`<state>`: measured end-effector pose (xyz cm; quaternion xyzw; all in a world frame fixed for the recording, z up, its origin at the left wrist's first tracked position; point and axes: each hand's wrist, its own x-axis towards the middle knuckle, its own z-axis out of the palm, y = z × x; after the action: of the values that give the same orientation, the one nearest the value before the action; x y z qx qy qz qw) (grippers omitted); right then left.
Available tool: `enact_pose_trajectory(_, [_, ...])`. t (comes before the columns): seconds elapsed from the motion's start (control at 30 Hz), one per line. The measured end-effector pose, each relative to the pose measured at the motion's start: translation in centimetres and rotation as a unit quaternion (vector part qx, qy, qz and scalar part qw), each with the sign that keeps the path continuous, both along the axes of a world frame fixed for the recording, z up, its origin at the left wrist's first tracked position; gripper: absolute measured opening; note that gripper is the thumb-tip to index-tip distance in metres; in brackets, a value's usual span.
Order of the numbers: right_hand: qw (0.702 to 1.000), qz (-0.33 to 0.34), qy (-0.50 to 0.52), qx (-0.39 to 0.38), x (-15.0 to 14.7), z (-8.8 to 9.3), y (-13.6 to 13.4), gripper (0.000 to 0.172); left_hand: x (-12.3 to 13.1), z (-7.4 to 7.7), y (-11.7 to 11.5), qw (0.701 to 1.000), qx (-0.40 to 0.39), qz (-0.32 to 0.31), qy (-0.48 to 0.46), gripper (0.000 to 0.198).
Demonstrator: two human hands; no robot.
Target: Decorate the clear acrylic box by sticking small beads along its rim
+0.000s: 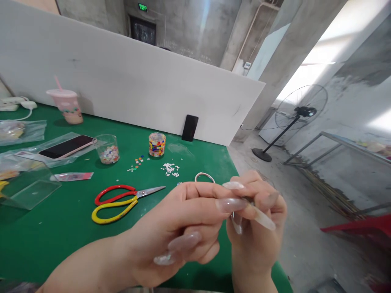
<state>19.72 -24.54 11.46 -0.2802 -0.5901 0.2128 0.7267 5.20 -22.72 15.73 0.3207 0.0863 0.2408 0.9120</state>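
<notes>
My left hand (186, 224) and my right hand (259, 215) meet above the front right of the green table. Both are closed, with thumbs and forefingers pinched together at one spot. Whatever lies between the fingertips is too small or too hidden to name. Just behind the hands lies a white ring-shaped thing (205, 175), partly covered by them. To the left rest scissors (131, 199) with one red and one yellow handle. Small white tile pieces (170, 169) lie scattered beyond, near a round cup (157, 145) covered in coloured mosaic tiles.
A clear cup of tile pieces (109, 152), a glue tube (73, 176), a phone (67, 146) and a clear box (30, 183) stand or lie at left. Behind them are a pink drink cup (67, 106) and a white partition (137, 81) with a black phone (190, 127) against it.
</notes>
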Motion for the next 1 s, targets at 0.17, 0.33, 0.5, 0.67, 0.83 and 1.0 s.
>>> enact_pose_trajectory(0.17, [0.999,0.015,0.026,-0.029,-0.28,0.31,-0.16,0.022,0.1,-0.12,-0.13,1.0,0.016,0.007,0.008,0.017])
enact_pose_trajectory(0.33, [0.997,0.056,0.032,-0.028,-0.57,0.79,-0.32,0.023,0.04,-0.23,-0.24,0.999,0.032,0.006,0.015,0.02])
enact_pose_trajectory(0.5, [0.998,0.046,0.035,-0.028,-0.52,0.72,-0.23,0.025,0.17,-0.33,-0.13,0.999,0.041,0.005,0.011,0.018])
enact_pose_trajectory(0.67, [0.999,0.042,0.009,-0.012,-0.15,0.44,-0.27,0.024,0.18,-0.3,-0.16,0.998,0.063,0.0,0.012,0.021])
enact_pose_trajectory(0.83, [0.999,0.045,0.013,-0.019,-0.12,0.51,-0.31,0.024,0.15,-0.26,-0.12,0.998,0.064,0.015,0.012,0.018])
enact_pose_trajectory(1.0, [0.999,0.018,0.006,-0.035,-0.31,0.66,-0.14,0.024,0.08,-0.15,-0.19,0.998,0.064,0.014,0.026,0.019])
